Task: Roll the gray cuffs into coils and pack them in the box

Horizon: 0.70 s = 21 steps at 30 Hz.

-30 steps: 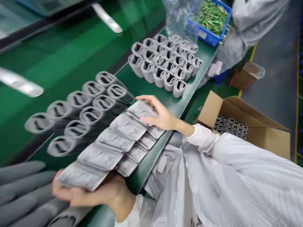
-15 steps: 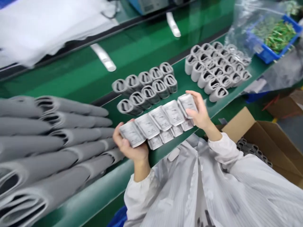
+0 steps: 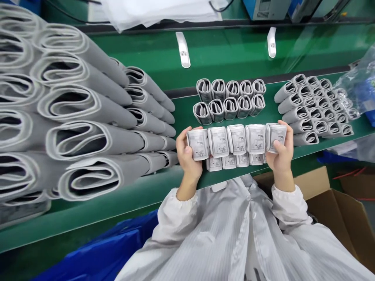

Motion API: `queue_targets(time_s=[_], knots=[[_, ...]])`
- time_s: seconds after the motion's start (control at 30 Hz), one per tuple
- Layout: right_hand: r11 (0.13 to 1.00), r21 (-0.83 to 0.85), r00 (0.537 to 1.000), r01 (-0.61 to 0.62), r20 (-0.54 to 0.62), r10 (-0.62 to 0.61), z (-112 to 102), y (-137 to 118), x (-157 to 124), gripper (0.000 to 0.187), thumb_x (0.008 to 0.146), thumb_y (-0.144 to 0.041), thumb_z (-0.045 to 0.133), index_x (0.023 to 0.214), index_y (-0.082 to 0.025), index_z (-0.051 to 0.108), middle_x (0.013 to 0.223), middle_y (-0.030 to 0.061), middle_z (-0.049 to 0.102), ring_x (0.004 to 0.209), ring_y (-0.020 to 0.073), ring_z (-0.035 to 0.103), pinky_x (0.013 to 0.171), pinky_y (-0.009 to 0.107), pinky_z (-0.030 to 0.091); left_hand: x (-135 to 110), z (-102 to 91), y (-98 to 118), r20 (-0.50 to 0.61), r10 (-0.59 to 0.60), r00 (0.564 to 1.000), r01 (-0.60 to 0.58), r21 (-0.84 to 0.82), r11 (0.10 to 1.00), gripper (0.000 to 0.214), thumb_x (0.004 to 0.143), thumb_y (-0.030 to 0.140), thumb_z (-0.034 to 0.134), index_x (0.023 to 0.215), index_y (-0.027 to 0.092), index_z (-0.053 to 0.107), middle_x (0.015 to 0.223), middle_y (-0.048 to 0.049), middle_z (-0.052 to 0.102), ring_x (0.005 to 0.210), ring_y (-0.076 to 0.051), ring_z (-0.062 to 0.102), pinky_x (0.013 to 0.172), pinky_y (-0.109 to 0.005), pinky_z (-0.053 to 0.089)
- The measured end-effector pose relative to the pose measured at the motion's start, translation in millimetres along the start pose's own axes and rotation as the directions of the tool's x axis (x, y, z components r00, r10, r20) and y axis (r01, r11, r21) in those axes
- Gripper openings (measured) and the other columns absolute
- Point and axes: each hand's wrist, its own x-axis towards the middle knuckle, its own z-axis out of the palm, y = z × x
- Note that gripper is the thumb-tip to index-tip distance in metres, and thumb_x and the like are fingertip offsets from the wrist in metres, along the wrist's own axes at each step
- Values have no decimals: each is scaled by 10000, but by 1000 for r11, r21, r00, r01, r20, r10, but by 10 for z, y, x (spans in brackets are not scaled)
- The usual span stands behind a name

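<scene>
A row of rolled grey cuffs [image 3: 237, 139], which look like blood pressure cuffs with printed faces, is squeezed end to end between my two hands. My left hand [image 3: 190, 159] is closed around the left end, its thumb on the front. At the right end my right hand [image 3: 281, 157] grips with its thumb pressed on the last cuff's printed face. Just below the held row shows a second row of printed cuffs [image 3: 228, 162], partly hidden by it. Beyond them, two rows of rolled cuffs [image 3: 230, 108] stand on the green bench [image 3: 183, 103].
Large stacked grey rolls [image 3: 108, 132] fill the left. More small rolls [image 3: 315, 113] stand at the right beside a clear plastic bag [image 3: 356, 74]. An open cardboard box [image 3: 331, 214] is below the bench edge. White clips [image 3: 183, 50] lie on the far green surface.
The camera view has turned, so the bench now looks more level and the left stacks fill more of the picture. Both hands keep hold of the cuff row.
</scene>
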Motion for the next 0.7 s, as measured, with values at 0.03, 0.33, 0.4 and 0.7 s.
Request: queue_targets(time_s=[0.03,0.33,0.4,0.7], knots=[[1000,-10,1000,-2,-1,2,-12,6,5,740,783,-597,963,1401,-368,626,1178,59,702,963,272,716,796,417,666,1,7,11,-4,2,1000,-2,-7,1000,581,1054,680,505,1473,294,621,1358,-113,786,1223,-320,786,1019,-464,651],[999,-32,1000,-2,24,2,-22,-28,0,715,815,-579,942,1420,-380,617,1199,50,712,987,272,727,832,424,659,2,10,29,-4,-23,1000,22,-54,998,530,1055,615,541,1467,298,649,1352,-96,809,1212,-298,796,993,-435,665],[1000,-9,1000,-10,14,10,-7,-47,-7,696,811,-548,948,1409,-381,633,1187,40,707,973,259,717,818,405,656,0,7,21,-2,-31,1000,31,-60,998,525,1054,607,549,1464,296,652,1353,-96,811,1222,-301,797,1005,-439,666],[1000,18,999,-24,-26,25,104,-102,-18,550,903,-599,859,1365,-366,672,1192,37,721,1017,259,737,906,429,675,-12,-9,7,0,-80,997,80,-30,996,547,1058,624,560,1475,285,662,1369,-101,807,1238,-310,793,1042,-458,662]])
